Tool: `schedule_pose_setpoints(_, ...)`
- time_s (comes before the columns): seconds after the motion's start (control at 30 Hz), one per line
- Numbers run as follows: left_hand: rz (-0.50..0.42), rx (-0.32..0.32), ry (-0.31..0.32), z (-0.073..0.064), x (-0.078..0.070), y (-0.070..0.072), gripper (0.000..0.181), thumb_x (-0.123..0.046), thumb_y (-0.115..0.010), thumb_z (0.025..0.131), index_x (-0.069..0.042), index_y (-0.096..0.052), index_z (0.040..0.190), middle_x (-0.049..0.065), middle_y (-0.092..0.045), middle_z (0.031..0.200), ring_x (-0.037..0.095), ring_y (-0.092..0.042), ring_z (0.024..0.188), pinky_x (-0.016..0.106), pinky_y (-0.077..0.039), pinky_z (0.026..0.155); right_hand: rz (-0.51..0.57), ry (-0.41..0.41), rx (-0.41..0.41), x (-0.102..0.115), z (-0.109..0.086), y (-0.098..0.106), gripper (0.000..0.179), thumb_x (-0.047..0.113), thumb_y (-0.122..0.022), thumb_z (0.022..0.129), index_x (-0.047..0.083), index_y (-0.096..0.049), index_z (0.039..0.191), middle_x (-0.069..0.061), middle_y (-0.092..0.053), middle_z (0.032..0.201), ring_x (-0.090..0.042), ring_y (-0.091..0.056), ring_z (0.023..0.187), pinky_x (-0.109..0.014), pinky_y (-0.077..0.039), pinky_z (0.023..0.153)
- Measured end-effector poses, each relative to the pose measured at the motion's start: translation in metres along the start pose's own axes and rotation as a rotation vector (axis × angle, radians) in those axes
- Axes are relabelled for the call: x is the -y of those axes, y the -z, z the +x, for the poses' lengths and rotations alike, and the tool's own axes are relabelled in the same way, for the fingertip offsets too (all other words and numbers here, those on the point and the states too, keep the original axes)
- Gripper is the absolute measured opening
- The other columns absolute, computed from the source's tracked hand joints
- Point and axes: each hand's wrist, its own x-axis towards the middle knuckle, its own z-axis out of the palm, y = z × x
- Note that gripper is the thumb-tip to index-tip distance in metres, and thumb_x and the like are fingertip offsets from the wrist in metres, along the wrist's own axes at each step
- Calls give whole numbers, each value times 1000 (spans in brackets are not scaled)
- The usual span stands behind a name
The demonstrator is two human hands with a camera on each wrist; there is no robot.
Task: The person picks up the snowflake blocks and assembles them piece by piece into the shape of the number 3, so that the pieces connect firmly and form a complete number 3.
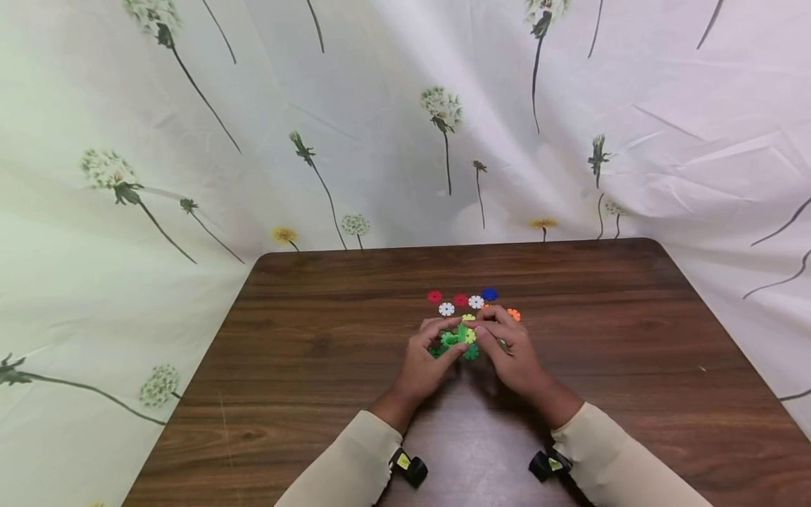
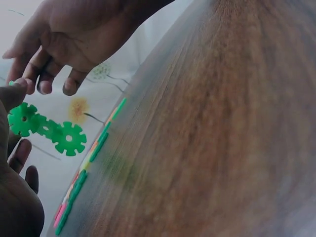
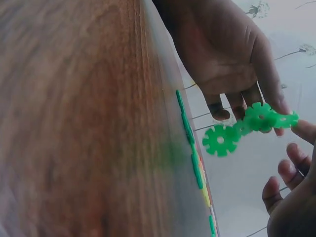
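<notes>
A chain of joined green notched plastic discs (image 3: 220,140) is held up above the table between the two hands. My left hand (image 1: 423,360) grips it, thumb and fingers on either side. At the chain's other end, my right hand (image 1: 516,358) pinches with thumb and index finger, the fingertips of both hands close together. In the left wrist view the chain (image 2: 69,138) hangs out past the fingers, one disc facing the camera. Below the hands lie more green discs (image 1: 471,351) and a yellow disc (image 1: 469,336), partly hidden by the fingers.
Beyond the hands, loose flat discs lie on the brown wooden table (image 1: 304,331): red (image 1: 434,296), white (image 1: 446,309), blue (image 1: 489,293) and orange (image 1: 514,315). A flower-printed cloth (image 1: 393,141) hangs behind the table's far edge.
</notes>
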Motion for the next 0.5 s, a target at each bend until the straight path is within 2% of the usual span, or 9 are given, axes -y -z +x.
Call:
schedule_pose_setpoints(0.07, 3, -5, -9, 0, 1, 0, 36, -7, -81, 99, -3, -76, 134, 16, -75, 131, 36, -64, 120, 44, -57, 92, -3, -35, -5, -2, 0, 1, 30, -12, -57, 106, -5, -78, 126, -19, -67, 113, -11, -59, 100, -22, -50, 81)
schedule_pose_setpoints(0.17, -3, -31, 2, 1, 4, 1, 33, -6, -79, 100, -1, -75, 133, 17, -75, 128, 27, -65, 114, 38, -59, 90, -42, -99, -43, -7, 0, 3, 25, -8, -60, 106, -3, -79, 121, -19, -72, 112, -11, -62, 102, -23, -51, 82)
schedule_pose_setpoints(0.27, -29, -74, 34, 1, 7, 3, 32, -5, -78, 101, 0, -74, 132, 16, -75, 127, 17, -64, 109, 30, -58, 89, -82, -161, -67, -13, -1, 5, 17, -7, -68, 103, 0, -81, 111, -17, -76, 106, -10, -62, 95, -25, -51, 74)
schedule_pose_setpoints(0.4, -41, -120, 49, 2, 8, 7, 33, -6, -78, 101, -4, -74, 133, 15, -76, 128, 16, -65, 108, 27, -56, 90, -134, -232, -21, -19, -2, 5, 8, -5, -77, 97, -2, -81, 103, -14, -74, 98, -11, -61, 84, -25, -51, 66)
schedule_pose_setpoints(0.5, -39, -126, 55, 3, 8, 8, 35, -8, -79, 101, -4, -73, 135, 14, -76, 129, 13, -65, 109, 25, -54, 91, -200, -268, 40, -21, -4, 4, 10, -2, -84, 93, -2, -81, 103, -13, -75, 98, -17, -65, 84, -30, -55, 71)
